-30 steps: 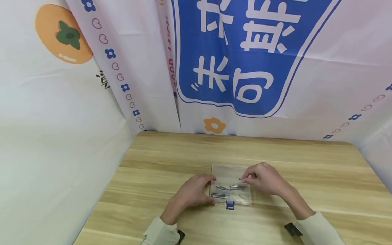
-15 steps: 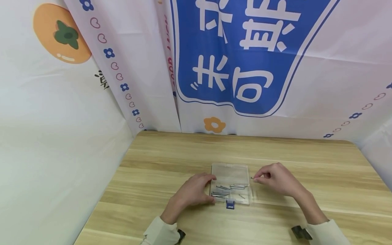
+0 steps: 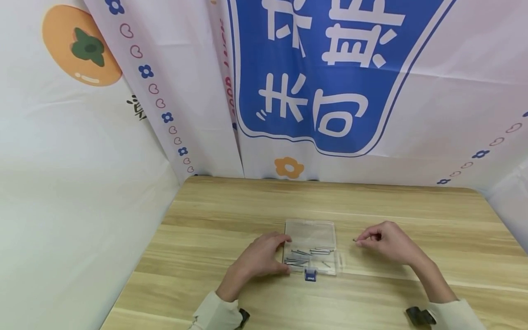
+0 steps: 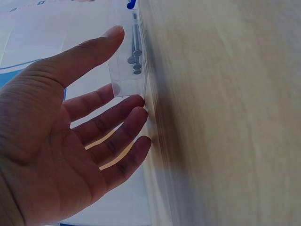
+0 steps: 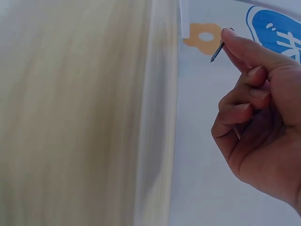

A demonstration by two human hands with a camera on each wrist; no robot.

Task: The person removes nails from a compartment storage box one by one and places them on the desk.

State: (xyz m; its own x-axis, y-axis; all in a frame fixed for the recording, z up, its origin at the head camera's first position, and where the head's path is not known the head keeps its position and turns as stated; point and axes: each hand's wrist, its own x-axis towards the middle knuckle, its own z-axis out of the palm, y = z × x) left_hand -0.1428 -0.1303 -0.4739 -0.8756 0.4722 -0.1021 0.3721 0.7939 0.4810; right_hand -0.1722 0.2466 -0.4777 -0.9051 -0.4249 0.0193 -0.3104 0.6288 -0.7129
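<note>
A clear plastic box [image 3: 310,233] lies on the table with its lid folded back and a blue-marked latch [image 3: 310,275] at the front. Several long nails [image 3: 295,262] fill its left front compartment, others lie further back, and one small nail [image 3: 325,264] sits at front right. My left hand [image 3: 261,257] holds the box's left end, thumb at the near corner and index finger by the lid's edge. To the right of the box, my right hand [image 3: 387,243] pinches a short nail [image 5: 217,52] between thumb and index finger, its point sticking out and the other fingers curled in.
The wooden table [image 3: 231,206] reaches back to a white printed cloth [image 3: 206,114] with a blue panel. White cloth also hangs at the left and right sides. A dark strap piece [image 3: 420,316] shows by the right sleeve.
The right hand has carried the pinched nail rightward, from above the box's right side to over the table beside it. The left hand and the box have stayed in place.
</note>
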